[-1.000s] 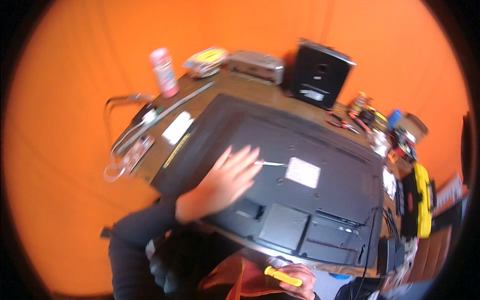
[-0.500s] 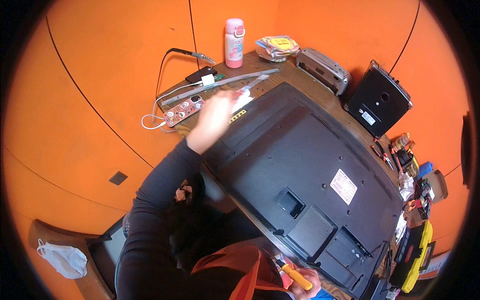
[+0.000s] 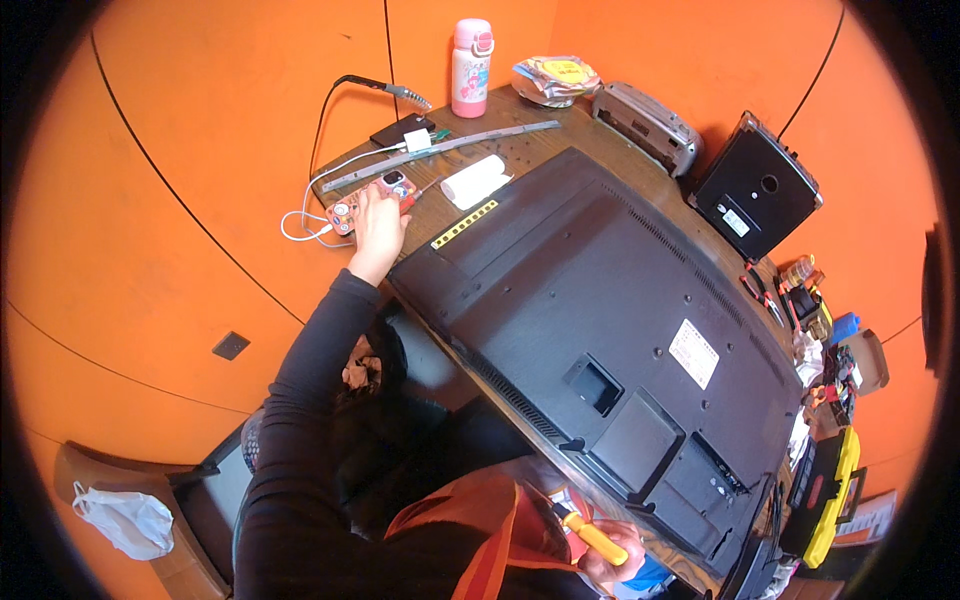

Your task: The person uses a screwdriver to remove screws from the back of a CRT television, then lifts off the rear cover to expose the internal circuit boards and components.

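Note:
My left hand rests at the far left of the table, its fingers over a phone in a patterned case. A red-handled screwdriver sticks out between thumb and fingers, its thin shaft pointing right. Low in the picture, my right hand grips a yellow-handled screwdriver. Between the hands lies a large black flat-screen TV, back side up, with a white label and recessed ports. A white roll sits beside its far left corner, next to a yellow strip with dark marks.
A long metal strip, a white charger and a pink bottle stand at the back left. Behind the TV are a packet, a grey device and a black case. Pliers and a yellow-black toolbox lie right.
My left hand has moved left from beside the white roll to the phone, with the red-handled screwdriver. My right hand keeps the yellow-handled screwdriver. The view has shifted slightly.

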Demonstrator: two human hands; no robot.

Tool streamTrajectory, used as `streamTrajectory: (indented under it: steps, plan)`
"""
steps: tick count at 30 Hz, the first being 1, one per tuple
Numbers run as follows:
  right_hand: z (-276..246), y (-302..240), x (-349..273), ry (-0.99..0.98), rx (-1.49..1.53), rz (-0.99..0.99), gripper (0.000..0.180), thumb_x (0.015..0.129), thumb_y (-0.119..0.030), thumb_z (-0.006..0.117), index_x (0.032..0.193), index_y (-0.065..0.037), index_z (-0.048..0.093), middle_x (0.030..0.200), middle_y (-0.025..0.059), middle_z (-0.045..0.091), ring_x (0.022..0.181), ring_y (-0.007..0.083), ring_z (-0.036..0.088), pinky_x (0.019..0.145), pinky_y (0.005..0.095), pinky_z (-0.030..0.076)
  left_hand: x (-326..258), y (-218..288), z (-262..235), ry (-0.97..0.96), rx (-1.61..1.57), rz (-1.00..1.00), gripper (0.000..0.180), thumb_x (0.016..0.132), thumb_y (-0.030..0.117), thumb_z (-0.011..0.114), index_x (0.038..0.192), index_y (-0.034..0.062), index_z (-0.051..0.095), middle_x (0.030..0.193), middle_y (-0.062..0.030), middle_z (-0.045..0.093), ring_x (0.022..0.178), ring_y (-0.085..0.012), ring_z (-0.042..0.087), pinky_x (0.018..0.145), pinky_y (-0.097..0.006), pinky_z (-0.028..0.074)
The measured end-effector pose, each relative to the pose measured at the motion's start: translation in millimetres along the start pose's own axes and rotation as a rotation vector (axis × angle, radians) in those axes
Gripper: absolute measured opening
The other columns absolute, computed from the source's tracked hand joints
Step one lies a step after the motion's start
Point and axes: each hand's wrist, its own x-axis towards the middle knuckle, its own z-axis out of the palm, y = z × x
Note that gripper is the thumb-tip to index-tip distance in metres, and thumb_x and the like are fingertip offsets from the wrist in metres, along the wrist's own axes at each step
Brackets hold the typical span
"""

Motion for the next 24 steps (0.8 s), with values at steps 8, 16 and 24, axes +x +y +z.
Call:
streamTrajectory:
  steps: [8,16,24]
  plan:
    - [4,-21,22,-0.108,0.381,0.165,0.061,0.083,-0.012,0.063,0.131,-0.012,0.026,0.102,0.02,0.061,0.091,0.0324,0.062,0.08,0.0421,0.048,-63,61,-97,0.092,-0.64,0.232,0.032,0.08,0.005,0.06,0.111,0.0005,0.058,0.111,-0.0176,0.054,0.106,-0.0309,0.05,0.095,-0.038,0.036]
    - [-36,-49,43,-0.102,0.098,0.117,0.029,0.082,-0.005,0.06,0.107,-0.002,0.045,0.086,0.0151,0.059,0.073,0.0241,0.06,0.067,0.0335,0.05,-131,122,-156,0.015,-0.5,0.591,0.041,0.069,-0.003,0.052,0.111,-0.0022,0.056,0.122,-0.0143,0.053,0.128,-0.0413,0.031,0.103,-0.057,0.02]
    - [-88,-45,34,-0.225,-0.524,0.185,0.023,0.076,-0.013,0.066,0.097,-0.005,0.061,0.084,0.0032,0.061,0.074,0.0173,0.059,0.053,0.0253,0.049,-138,169,-158,-0.449,-0.476,0.938,0.058,0.062,0.019,0.075,0.115,0.0064,0.055,0.134,-0.0164,0.04,0.128,-0.0409,0.029,0.103,-0.063,0.012]
